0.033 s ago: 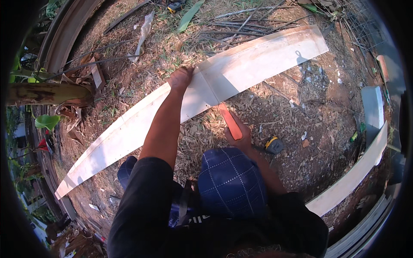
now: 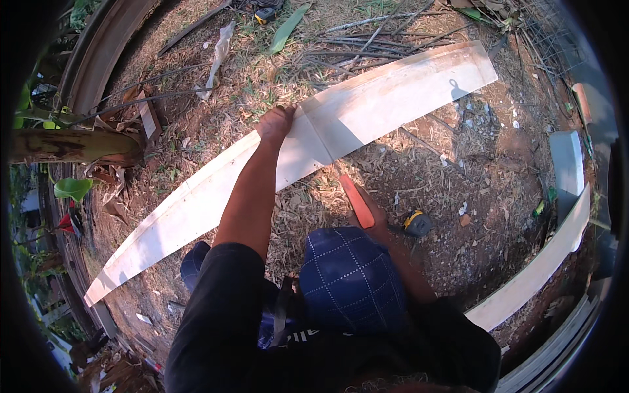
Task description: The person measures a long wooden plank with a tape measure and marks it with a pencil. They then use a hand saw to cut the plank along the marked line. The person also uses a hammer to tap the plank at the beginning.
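Board [image 2: 367, 108] has not moved. Left hand [image 2: 275, 124] rests on it, but I cannot tell its grip. Right hand [image 2: 379, 219] has its grip closed around an orange tool [image 2: 357, 200] near the board's edge.

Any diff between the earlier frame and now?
Nothing visibly changed. Left hand still presses on the white board; right hand still holds the orange tool at the board's near edge. Tape measure lies where it was.

A pale white board [image 2: 367, 114], an orange tool [image 2: 357, 202], a blue checked cap [image 2: 350, 278] and a yellow-black tape measure [image 2: 417, 223].
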{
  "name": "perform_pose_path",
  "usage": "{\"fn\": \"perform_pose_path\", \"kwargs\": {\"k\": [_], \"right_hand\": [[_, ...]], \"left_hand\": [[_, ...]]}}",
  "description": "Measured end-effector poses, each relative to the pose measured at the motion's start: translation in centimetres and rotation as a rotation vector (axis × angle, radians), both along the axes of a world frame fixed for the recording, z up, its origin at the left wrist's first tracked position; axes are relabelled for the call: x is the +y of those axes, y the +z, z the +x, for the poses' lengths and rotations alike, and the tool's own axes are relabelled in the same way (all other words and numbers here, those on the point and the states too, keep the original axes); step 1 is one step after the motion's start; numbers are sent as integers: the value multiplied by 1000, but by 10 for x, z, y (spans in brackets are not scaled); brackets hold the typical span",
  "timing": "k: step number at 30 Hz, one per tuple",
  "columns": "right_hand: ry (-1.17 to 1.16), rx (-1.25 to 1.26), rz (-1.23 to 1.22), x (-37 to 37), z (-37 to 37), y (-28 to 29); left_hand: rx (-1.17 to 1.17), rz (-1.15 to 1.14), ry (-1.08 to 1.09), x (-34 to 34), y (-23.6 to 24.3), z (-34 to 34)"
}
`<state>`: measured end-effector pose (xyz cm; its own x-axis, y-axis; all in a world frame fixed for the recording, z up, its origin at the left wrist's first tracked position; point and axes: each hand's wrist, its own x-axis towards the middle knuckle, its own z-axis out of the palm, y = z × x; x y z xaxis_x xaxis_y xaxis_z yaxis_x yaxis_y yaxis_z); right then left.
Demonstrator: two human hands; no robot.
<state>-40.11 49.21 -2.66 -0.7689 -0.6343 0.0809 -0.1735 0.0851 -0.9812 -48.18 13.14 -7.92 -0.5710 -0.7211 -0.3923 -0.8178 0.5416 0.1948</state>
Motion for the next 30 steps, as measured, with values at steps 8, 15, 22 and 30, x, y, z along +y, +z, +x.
{"fn": "perform_pose_path", "kwargs": {"k": [8,15,22,30], "right_hand": [[-47,-17,23,2,-9,1],[-26,-119,78,-14,-12,8],[19,11,185,60,33,25],[-13,-160,115,-33,-18,17]], "left_hand": [[260,7,-422,-29,-16,25],[180,110,-384,-25,1,23],[104,73,-372,-22,7,31],[194,313,-399,-33,-6,32]]}}
